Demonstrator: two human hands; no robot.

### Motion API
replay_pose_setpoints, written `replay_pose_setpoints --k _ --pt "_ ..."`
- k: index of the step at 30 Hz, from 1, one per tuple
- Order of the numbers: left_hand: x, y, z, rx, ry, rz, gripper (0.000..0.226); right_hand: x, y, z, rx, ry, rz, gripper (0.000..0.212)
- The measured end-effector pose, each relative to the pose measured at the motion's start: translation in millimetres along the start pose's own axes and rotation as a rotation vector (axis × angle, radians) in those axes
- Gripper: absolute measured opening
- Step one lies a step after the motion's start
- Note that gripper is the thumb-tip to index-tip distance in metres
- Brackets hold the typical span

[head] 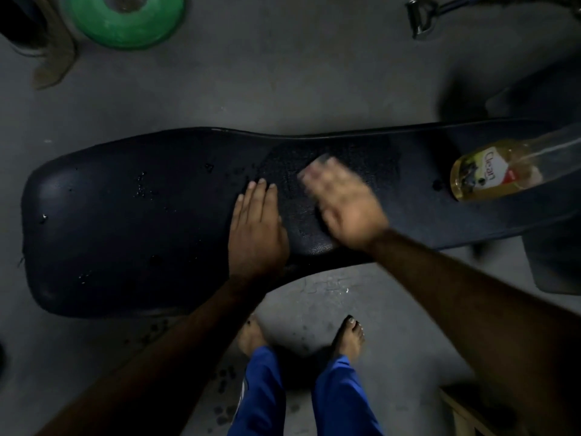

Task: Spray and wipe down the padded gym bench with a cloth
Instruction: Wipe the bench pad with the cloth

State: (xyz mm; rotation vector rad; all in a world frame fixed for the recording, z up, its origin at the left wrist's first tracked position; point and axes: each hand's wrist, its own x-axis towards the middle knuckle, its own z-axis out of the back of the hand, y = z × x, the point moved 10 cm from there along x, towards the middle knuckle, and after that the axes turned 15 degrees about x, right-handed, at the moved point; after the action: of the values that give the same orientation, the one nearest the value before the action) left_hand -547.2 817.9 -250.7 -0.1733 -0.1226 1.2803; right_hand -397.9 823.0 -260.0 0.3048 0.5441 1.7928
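The black padded bench runs left to right across the view, with wet droplets on its left and middle parts. My left hand lies flat on the pad near its front edge, fingers straight and together. Just to its right, my right hand is blurred by motion, its fingers spread over the wet textured patch. A pale scrap that looks like the cloth shows at its fingertips. A clear bottle of yellow cleaner with a "Clean" label stands on the right end of the pad.
Grey concrete floor surrounds the bench. A green weight plate lies at the top left and a chrome handle at the top right. My bare feet stand in front of the bench. A dark bench base sits at the right.
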Motion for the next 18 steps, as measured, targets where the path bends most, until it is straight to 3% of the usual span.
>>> replay_pose_setpoints --k 3,4,6,8,9,11,12,13,14,16,18 --pt "-12.5 -12.9 -10.3 0.01 0.02 -0.012 0.053 12.6 -42.6 28.7 0.064 -0.296 -0.46 0.061" --pt "-14.5 -13.9 -11.1 0.017 0.024 0.005 0.054 7.3 -19.6 14.8 0.079 -0.297 -0.436 0.059" --pt "-12.8 -14.5 -8.6 0.04 0.029 0.044 0.056 -16.0 36.3 -16.7 0.076 -0.106 -0.146 0.054" --pt "-13.2 -16.4 -7.8 0.063 0.036 0.07 0.056 -36.8 23.4 -14.3 0.027 0.038 0.061 0.055" --pt "-13.8 -19.6 -8.3 0.062 0.03 0.063 0.055 -32.5 -8.2 3.8 -0.013 -0.012 0.009 0.059" --pt "-16.8 -32.6 -10.8 0.033 0.015 0.007 0.052 -24.6 -75.7 46.8 0.012 -0.245 -0.371 0.069" --pt "-17.5 -39.0 -11.6 0.006 0.009 -0.015 0.051 -29.3 -84.0 49.7 0.033 -0.332 -0.536 0.073" --pt "-18.3 -44.4 -12.6 -0.016 0.006 -0.024 0.051 -36.6 -71.1 39.2 0.045 -0.352 -0.577 0.073" --pt "-19.8 -48.1 -13.2 -0.03 0.005 -0.021 0.051 -44.8 -42.1 23.2 0.075 -0.305 -0.483 0.07" --pt "-20.6 -52.8 -14.5 -0.048 -0.001 -0.004 0.051 -78.9 9.2 -12.8 0.112 -0.063 -0.127 0.063" --pt "-21.6 -56.5 -19.3 -0.03 -0.013 -0.002 0.053 -104.1 -14.1 -5.1 0.03 0.025 0.097 0.061"
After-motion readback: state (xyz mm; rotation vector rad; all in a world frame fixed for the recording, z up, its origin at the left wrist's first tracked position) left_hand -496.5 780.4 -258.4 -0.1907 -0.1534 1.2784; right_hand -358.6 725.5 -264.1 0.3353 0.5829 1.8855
